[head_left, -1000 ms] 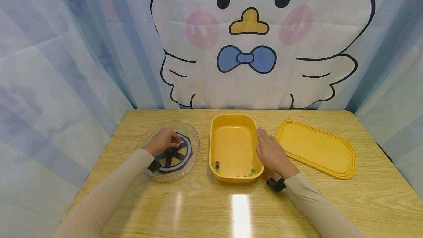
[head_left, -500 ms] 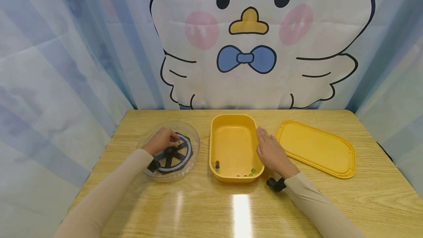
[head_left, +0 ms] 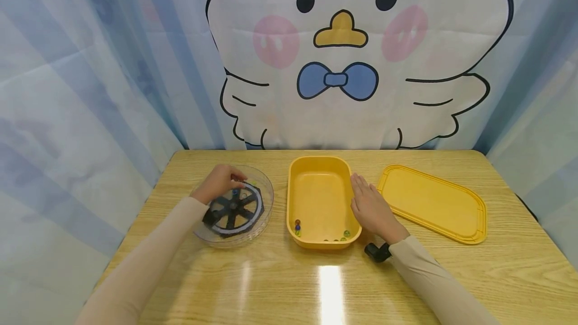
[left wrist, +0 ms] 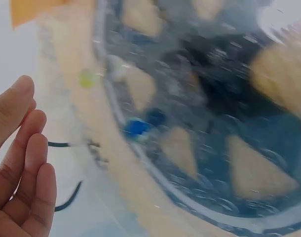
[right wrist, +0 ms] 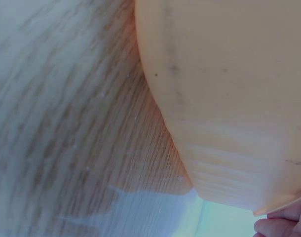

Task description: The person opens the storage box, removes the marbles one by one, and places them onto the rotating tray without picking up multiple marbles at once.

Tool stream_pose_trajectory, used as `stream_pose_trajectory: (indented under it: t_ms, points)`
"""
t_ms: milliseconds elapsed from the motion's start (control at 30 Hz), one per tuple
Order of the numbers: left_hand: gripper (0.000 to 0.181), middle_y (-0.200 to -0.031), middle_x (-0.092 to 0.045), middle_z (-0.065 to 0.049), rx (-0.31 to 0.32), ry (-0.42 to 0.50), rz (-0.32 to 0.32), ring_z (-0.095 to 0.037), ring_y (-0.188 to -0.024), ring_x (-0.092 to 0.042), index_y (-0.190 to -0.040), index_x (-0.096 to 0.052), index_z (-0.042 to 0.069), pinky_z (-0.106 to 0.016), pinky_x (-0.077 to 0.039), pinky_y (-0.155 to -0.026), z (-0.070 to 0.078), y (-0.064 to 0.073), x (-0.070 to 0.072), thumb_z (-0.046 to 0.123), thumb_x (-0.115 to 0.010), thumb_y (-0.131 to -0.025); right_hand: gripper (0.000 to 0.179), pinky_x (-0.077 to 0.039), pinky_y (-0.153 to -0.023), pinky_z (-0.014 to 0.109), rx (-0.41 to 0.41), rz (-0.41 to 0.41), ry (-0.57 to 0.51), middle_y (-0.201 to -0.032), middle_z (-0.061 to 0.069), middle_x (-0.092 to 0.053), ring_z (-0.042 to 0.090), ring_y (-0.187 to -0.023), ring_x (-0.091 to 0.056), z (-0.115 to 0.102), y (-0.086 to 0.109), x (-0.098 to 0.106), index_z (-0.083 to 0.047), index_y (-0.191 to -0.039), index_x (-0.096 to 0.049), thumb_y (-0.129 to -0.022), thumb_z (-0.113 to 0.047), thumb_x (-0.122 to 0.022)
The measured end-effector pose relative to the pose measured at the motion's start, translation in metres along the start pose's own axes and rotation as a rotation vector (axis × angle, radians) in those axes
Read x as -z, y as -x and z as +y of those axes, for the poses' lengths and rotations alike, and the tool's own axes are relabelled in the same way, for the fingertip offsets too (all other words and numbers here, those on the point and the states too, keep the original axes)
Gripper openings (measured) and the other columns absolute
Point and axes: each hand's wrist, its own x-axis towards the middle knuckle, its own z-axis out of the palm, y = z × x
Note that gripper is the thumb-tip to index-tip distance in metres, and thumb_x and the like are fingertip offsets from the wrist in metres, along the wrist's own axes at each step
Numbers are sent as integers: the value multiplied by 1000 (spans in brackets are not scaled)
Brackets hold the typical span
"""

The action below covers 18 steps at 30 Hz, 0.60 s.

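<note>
On the left is a clear round bowl (head_left: 267,214) with a dark, six-spoked, wheel-shaped piece (head_left: 231,219) ringed in pale grey inside it. My left hand (head_left: 220,183) hovers over the bowl's far left part, fingers loosely bent. In the left wrist view, nothing shows between the thumb and fingers. A blue marble (left wrist: 137,127) and a blurred yellow-green marble (left wrist: 86,78) appear in the bowl. My right hand (head_left: 372,209), fingers straight, lies along the right rim of a yellow tub (head_left: 320,161). The right wrist view shows the tub's outer wall and some fingertips (right wrist: 276,227).
Several small marbles sit in the tub's near corners, among them a brown marble (head_left: 297,222) and a green marble (head_left: 346,233). A flat yellow lid (head_left: 433,204) lies on the wooden table (head_left: 280,285) at the right. A printed curtain (head_left: 334,119) hangs behind.
My left hand has drawn up and slightly back from the middle of the bowl, uncovering more of the spoked piece and a small blue spot on it. My right hand keeps its place.
</note>
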Motion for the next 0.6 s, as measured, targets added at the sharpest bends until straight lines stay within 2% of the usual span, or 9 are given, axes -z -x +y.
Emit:
stream_pose_trajectory:
  t_ms: [133,300,467,600]
  points:
    - [26,-102,-71,-10,-8,26,12,-21,-88,-65,-109,-71,5,-37,-54,-77,8,-3,3,17,-67,-87,55,-24,-112,55,0,-2,-4,-152,25,-24,39,-140,-26,0,0,-1,10,-145,-21,-98,-14,-38]
    - [26,-103,-71,-10,-39,85,27,-20,-86,-66,-109,-71,6,-35,-54,-75,25,-9,4,19,-67,-87,55,-24,-112,55,3,3,-3,-151,26,-24,39,-140,-26,0,0,-1,10,-144,-22,-98,-14,-38]
    - [23,-102,-72,-8,-88,135,41,-20,-86,-65,-106,-72,9,-33,-54,-75,49,-17,1,20,-68,-86,55,-25,-112,55,6,8,3,-151,26,-25,39,-140,-26,1,0,-1,10,-144,-22,-98,-14,-39]
    - [21,-100,-72,-7,-151,147,46,-18,-85,-66,-103,-73,9,-29,-54,-75,73,-23,-5,20,-69,-85,55,-25,-112,55,4,6,-1,-151,26,-25,39,-140,-26,1,0,-1,10,-144,-22,-98,-15,-39]
